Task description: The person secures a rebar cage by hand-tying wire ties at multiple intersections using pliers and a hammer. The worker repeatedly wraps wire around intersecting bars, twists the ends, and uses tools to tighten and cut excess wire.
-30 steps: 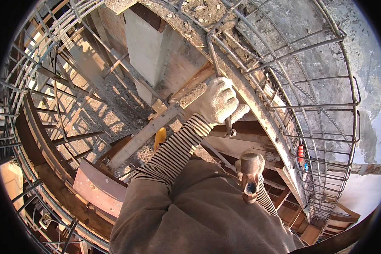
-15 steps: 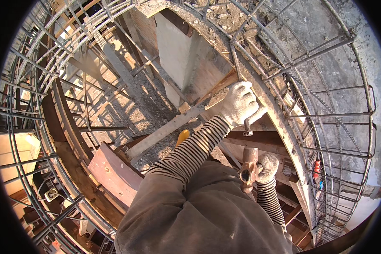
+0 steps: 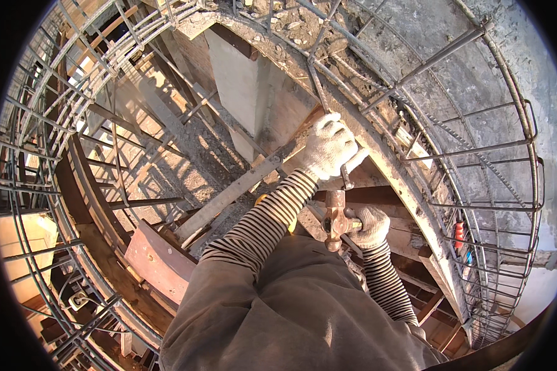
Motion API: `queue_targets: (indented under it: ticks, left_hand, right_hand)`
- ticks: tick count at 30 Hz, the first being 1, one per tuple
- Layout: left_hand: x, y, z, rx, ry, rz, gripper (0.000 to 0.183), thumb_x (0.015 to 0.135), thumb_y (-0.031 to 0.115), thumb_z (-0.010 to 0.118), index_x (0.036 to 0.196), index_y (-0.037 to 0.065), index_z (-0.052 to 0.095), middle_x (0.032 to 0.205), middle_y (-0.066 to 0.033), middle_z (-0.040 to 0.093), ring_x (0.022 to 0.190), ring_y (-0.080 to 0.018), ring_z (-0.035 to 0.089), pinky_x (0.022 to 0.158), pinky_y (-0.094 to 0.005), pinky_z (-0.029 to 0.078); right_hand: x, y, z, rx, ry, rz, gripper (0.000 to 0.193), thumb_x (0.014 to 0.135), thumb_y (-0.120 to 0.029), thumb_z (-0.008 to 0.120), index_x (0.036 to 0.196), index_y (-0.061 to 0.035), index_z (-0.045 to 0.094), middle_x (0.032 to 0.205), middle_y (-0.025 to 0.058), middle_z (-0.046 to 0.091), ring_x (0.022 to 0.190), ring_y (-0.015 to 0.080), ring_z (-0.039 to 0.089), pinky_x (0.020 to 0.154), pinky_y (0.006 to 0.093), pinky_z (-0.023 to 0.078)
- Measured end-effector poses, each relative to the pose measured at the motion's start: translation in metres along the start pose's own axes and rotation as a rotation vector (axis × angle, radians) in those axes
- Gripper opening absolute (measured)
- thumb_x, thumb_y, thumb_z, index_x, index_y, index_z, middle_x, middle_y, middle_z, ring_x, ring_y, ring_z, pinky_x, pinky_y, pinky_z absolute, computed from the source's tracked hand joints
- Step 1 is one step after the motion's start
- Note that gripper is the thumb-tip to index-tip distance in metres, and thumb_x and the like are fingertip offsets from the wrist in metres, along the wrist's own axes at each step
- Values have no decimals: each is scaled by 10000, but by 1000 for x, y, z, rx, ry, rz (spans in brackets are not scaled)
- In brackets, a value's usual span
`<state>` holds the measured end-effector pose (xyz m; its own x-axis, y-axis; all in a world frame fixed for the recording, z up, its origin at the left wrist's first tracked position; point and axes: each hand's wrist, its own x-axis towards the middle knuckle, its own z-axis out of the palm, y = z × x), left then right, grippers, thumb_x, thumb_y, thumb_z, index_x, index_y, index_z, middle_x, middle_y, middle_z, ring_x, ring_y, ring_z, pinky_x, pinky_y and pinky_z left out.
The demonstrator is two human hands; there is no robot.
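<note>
My left hand [image 3: 329,148], in a white knit glove, is closed around a metal bar [image 3: 347,177]. The bar's lower end sticks out below the fist and looks hooked; its upper part runs toward the curved form edge, partly hidden by the hand. My right hand [image 3: 370,227], also gloved, grips a hammer [image 3: 335,219] by its handle. The rusty hammer head sits just below the bar's lower end, very close to it; whether they touch I cannot tell. A curved timber form edge [image 3: 395,179] runs past both hands on the right.
Steel rebar cages curve along the left [image 3: 28,167] and right [image 3: 476,148]. A wooden plank [image 3: 232,196] crosses left of my left hand. Nearer lies a reddish curved board [image 3: 158,260]. A red-handled tool [image 3: 459,235] rests among the right bars. Concrete rubble [image 3: 303,28] lies at the top.
The hammer has come up and left, its head now close to the bar's lower end. My left hand keeps its hold on the bar. The whole view has shifted slightly.
</note>
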<state>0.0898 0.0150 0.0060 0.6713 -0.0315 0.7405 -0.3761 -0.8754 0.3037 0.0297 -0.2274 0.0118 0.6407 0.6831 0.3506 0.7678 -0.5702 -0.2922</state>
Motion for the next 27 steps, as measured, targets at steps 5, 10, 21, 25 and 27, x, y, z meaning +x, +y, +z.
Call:
queue_targets:
  ticks: [5,10,21,25,27]
  left_hand:
    - [-6,5,11,-55,99,-119,292,813,426,784,922,160,732,1109,-48,642,1157,-280,563,1104,-479,412]
    - [-44,23,36,-599,486,-938,653,881,344,817,1390,140,462,1342,-121,506,1214,-326,528,1063,-529,455]
    - [49,57,18,-1954,521,-1901,475,1051,625,421,915,196,572,602,53,407,439,-131,335,407,-310,265]
    - [9,44,31,-2040,394,-1603,439,1052,593,458,898,194,557,595,69,376,436,-115,311,408,-303,260]
    - [3,39,28,-2008,377,-1618,439,1057,585,449,894,192,557,590,65,378,449,-122,329,421,-311,281]
  right_hand:
    - [-19,12,21,65,-66,19,336,690,-351,808,725,-83,607,612,120,541,545,343,554,523,403,446]
    - [-25,-14,3,273,-84,276,399,848,-437,707,835,-41,660,711,156,644,609,358,639,565,380,497]
    - [-89,-5,44,566,62,693,303,868,-140,788,1093,1,642,872,95,688,741,197,660,667,320,522]
    - [-117,-4,57,810,205,959,291,863,-110,814,1048,-27,605,870,38,624,684,118,579,584,285,484]
    - [-110,-20,39,912,157,1060,342,841,-157,845,1054,-8,622,933,69,641,748,120,590,633,309,509]
